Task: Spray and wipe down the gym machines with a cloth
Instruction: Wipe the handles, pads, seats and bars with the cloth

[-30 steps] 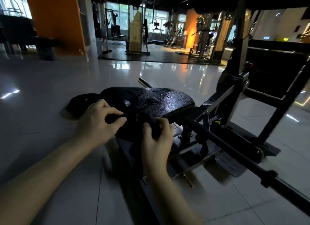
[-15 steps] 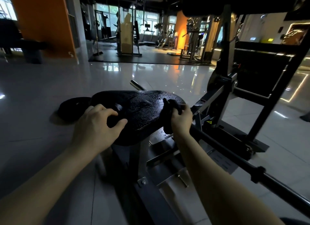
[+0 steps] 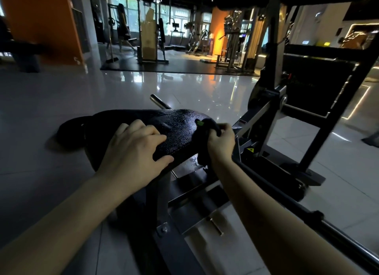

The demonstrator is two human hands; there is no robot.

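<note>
Two hands at work. Left hand point(image 3: 133, 153) laid palm-down on near edge of black seat pad point(image 3: 176, 129), fingers spread and nearly straight, thumb along front edge, holding nothing. Right hand point(image 3: 220, 144) curled tight round dark cloth point(image 3: 206, 129), pressed to pad's end just right of left hand; cloth bunched, green tag showing, tail hanging below fist. Pad surface glistening. Beyond right hand: black machine frame point(image 3: 274, 55), long bar point(image 3: 307, 214). Left of left hand: dark round plate point(image 3: 67, 131) on glossy tiled floor point(image 3: 61, 90). Ahead of both: chrome peg point(image 3: 156, 100).
</note>
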